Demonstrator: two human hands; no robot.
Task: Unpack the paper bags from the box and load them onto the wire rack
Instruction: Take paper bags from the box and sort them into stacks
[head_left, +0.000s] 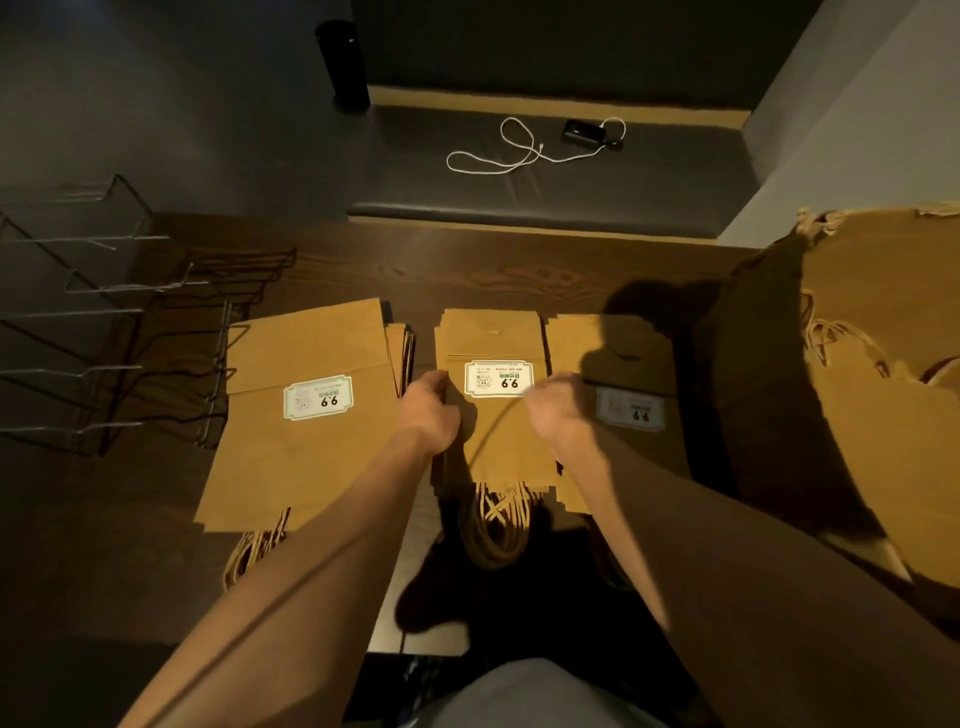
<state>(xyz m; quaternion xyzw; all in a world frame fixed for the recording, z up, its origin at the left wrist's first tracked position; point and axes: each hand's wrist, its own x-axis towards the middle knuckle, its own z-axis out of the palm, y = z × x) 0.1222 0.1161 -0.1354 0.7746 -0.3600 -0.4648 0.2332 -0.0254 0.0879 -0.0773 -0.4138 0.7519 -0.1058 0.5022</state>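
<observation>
Three stacks of flat brown paper bags with white 9.9 labels lie on the dark wooden table. My left hand grips the left edge of the middle stack. My right hand grips that stack's right edge. A larger stack lies to the left, and a third stack sits in shadow to the right. The wire rack stands at the table's left, with no bags visible on its tiers. The open box at the right holds more bags with twisted handles.
Beyond the table runs a dark bench carrying a white cable and a small black device. A black cylinder stands at the bench's left end. Bag handles hang over the table's near edge.
</observation>
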